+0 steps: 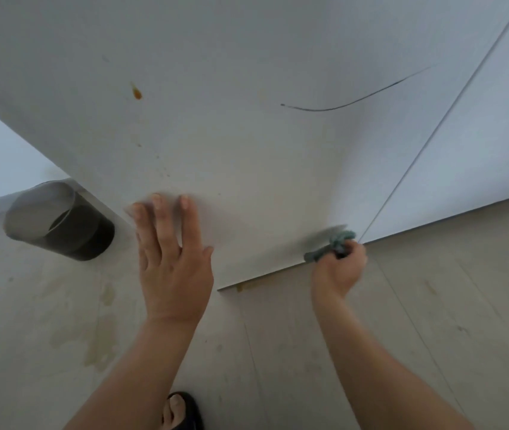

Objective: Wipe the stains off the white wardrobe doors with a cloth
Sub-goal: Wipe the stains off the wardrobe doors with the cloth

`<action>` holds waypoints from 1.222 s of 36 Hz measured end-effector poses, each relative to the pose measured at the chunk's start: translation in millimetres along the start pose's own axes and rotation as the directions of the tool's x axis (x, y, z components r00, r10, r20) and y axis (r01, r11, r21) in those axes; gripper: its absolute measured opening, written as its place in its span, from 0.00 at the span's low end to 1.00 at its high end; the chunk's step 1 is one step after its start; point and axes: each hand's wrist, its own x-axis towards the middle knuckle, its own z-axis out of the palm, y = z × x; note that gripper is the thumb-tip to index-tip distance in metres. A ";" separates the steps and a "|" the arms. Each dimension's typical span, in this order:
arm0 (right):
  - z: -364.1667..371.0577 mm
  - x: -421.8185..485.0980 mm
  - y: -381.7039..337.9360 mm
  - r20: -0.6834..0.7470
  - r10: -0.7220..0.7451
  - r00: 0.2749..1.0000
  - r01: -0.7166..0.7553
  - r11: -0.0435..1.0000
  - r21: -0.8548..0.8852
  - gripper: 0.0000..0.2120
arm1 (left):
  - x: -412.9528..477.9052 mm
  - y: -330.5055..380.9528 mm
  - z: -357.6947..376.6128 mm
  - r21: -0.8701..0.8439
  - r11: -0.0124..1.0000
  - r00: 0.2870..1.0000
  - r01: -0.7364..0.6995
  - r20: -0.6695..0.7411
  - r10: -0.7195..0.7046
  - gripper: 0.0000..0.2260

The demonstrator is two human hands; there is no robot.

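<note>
A white wardrobe door (pixel 247 150) fills the upper view. On it are an orange-brown drip stain (pixel 136 92), a thin dark curved line (pixel 349 102) and a few faint specks lower down. My left hand (pixel 169 259) lies flat against the door's lower part with fingers straight. My right hand (pixel 340 265) grips a bunched teal cloth (pixel 334 243) and holds it against the door's bottom right corner, beside the seam to the neighbouring door (pixel 479 135).
A dark round bin (pixel 64 221) stands on the floor at the left, by the wardrobe's corner. The pale floor (pixel 61 321) shows yellowish blotches. My foot in a dark sandal (pixel 182 411) is at the bottom.
</note>
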 end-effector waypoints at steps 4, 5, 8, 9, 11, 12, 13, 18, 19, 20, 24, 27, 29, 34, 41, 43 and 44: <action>-19.3 72.5 -8.1 -0.174 -0.049 0.984 0.041 0.998 -0.044 0.17 | -0.7 -1.5 4.2 0.060 0.998 1.000 0.003 -0.009 -0.003 0.56; -19.2 85.0 -8.8 -0.161 -0.062 0.985 0.053 0.997 -0.059 0.18 | -0.7 -1.0 4.5 0.065 0.998 1.000 0.005 -0.012 -0.004 0.57; -15.4 90.8 -12.4 -0.061 -0.064 0.996 0.058 0.994 -0.094 0.20 | 0.7 -0.3 4.3 0.084 0.996 1.000 -0.003 0.002 0.003 0.59; -11.9 81.8 -11.5 -0.040 -0.075 0.996 0.071 0.993 -0.098 0.19 | 0.6 -0.5 4.0 0.090 0.996 1.000 -0.005 0.010 0.004 0.60; -2.8 52.4 -9.4 0.013 -0.120 0.993 0.120 0.989 -0.086 0.18 | 0.1 -0.2 4.0 0.101 0.995 1.000 -0.006 0.018 0.005 0.61; 1.8 37.6 -5.9 0.048 -0.151 0.987 0.155 0.984 -0.083 0.18 | 0.4 1.2 4.5 0.105 0.994 1.000 -0.006 0.017 0.004 0.61; 5.7 24.2 -1.1 0.089 -0.184 0.979 0.191 0.979 -0.075 0.17 | 1.1 2.7 4.5 0.109 0.994 1.000 -0.004 0.021 0.002 0.61; 4.5 10.5 17.9 0.160 -0.268 0.950 0.283 0.956 -0.082 0.18 | 1.6 3.2 2.8 0.130 0.991 1.000 -0.008 0.025 0.005 0.59; 2.8 17.9 18.9 0.130 -0.260 0.957 0.272 0.959 -0.078 0.18 | 1.5 3.0 2.6 0.131 0.991 1.000 -0.009 0.024 0.005 0.59; 1.0 24.3 17.2 0.104 -0.243 0.964 0.252 0.965 -0.077 0.17 | 1.4 2.6 2.2 0.131 0.991 1.000 -0.010 0.023 0.007 0.59; 5.8 17.2 3.0 0.058 -0.193 0.980 0.197 0.978 -0.066 0.17 | 0.9 0.3 3.2 0.133 0.991 0.999 -0.022 0.032 0.017 0.59; 21.3 -23.2 2.9 0.106 -0.204 0.973 0.210 0.976 -0.051 0.18 | 1.0 1.6 4.7 0.123 0.992 1.000 -0.017 0.026 0.014 0.59; 27.5 -46.2 11.1 0.178 -0.214 0.960 0.225 0.973 -0.044 0.18 | 1.5 3.5 5.2 0.118 0.993 0.999 -0.013 0.030 0.009 0.59; 20.2 -38.7 20.6 0.244 -0.210 0.947 0.226 0.973 -0.038 0.18 | -0.4 1.4 4.9 0.133 0.991 0.999 -0.006 0.045 0.000 0.60; 39.8 -77.3 15.1 0.218 -0.173 0.961 0.178 0.984 -0.004 0.19 | -0.2 5.0 6.9 0.137 0.990 0.999 0.013 0.042 -0.019 0.59; 41.7 -97.5 23.7 0.318 -0.213 0.924 0.222 0.975 0.006 0.20 | -0.6 4.4 7.6 0.144 0.989 0.999 0.018 0.036 -0.024 0.60; 41.6 -100.2 28.1 0.339 -0.228 0.913 0.240 0.971 0.008 0.20 | -1.0 3.7 7.9 0.143 0.990 0.999 0.020 0.033 -0.025 0.60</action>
